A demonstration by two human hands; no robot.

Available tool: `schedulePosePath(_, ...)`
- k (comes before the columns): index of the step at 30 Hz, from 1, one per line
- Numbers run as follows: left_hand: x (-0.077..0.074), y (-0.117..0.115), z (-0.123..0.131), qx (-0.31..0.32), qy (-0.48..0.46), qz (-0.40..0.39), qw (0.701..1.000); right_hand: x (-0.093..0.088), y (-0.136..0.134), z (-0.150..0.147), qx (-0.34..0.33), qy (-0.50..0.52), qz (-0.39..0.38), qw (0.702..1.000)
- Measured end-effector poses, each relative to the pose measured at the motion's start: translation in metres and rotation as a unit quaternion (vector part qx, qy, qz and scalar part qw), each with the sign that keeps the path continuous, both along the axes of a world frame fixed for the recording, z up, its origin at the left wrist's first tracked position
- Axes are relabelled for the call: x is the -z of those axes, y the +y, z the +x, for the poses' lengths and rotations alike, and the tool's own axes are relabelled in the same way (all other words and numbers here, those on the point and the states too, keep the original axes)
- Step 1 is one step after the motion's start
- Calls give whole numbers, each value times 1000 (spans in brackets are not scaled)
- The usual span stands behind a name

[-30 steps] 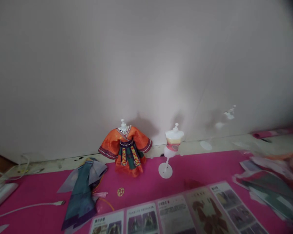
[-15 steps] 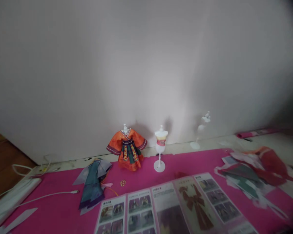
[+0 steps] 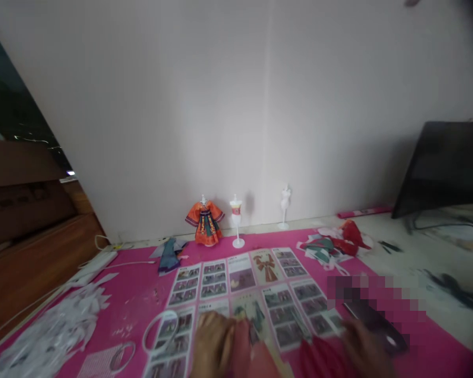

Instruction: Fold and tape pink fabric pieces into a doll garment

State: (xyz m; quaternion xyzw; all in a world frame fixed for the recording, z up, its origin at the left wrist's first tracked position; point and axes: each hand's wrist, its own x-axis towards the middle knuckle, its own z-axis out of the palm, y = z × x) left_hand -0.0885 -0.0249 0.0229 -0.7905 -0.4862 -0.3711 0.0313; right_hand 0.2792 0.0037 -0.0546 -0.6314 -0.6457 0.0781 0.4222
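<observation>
My left hand [image 3: 213, 344] is curled at the lower middle, gripping a piece of pinkish-red cloth [image 3: 256, 357] over the instruction sheet [image 3: 220, 302]. To the right, my right hand [image 3: 362, 346] is smeared by motion. Its fingers point toward a deeper red cloth [image 3: 321, 359], but whether it grips this is unclear. A small dress form in an orange robe [image 3: 207, 223] stands at the back near the wall. Beside it is a white dress form with a pink-and-yellow band [image 3: 236, 218], and farther right a bare white dress form [image 3: 285, 205].
Crumpled clear plastic [image 3: 51, 336] and white tape rings [image 3: 161, 332] lie at left, near a power strip [image 3: 92, 268]. Blue-grey doll clothing [image 3: 169, 257] is behind the sheet. Fabric scraps [image 3: 335, 244], a dark phone-like object [image 3: 378, 323] and a monitor [image 3: 445, 168] are at right.
The view has pulled back and shifted, bringing more of the pink mat, the monitor and the plastic pile into sight. Both hands and the red cloths have come into view at the bottom.
</observation>
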Motion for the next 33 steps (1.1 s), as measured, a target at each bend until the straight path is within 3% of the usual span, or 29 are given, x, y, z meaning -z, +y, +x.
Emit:
schedulePosePath(7, -31, 15, 4, -60, 67, -54, 995, -11, -1, -5, -26, -33, -11, 999)
schedulePosePath(10, -37, 13, 18, -72, 88, -108, 988, -11, -1, -5, -31, -37, -13, 999)
schedulePosePath(16, -22, 6, 58, -72, 141, -217, 963, -9, 0, -4, -34, -30, -15, 999)
schedulePosePath(22, -14, 10, 71, -71, 129, -276, 950, -10, 0, -3, -49, -33, -20, 998)
schedulePosePath(29, -8, 12, 67, 1, 6, -311, 950, -9, 0, 5, -60, -28, -36, 997)
schedulePosePath(33, -3, 11, 64, 57, -103, -344, 931, -10, 0, 5, -49, -15, -32, 998)
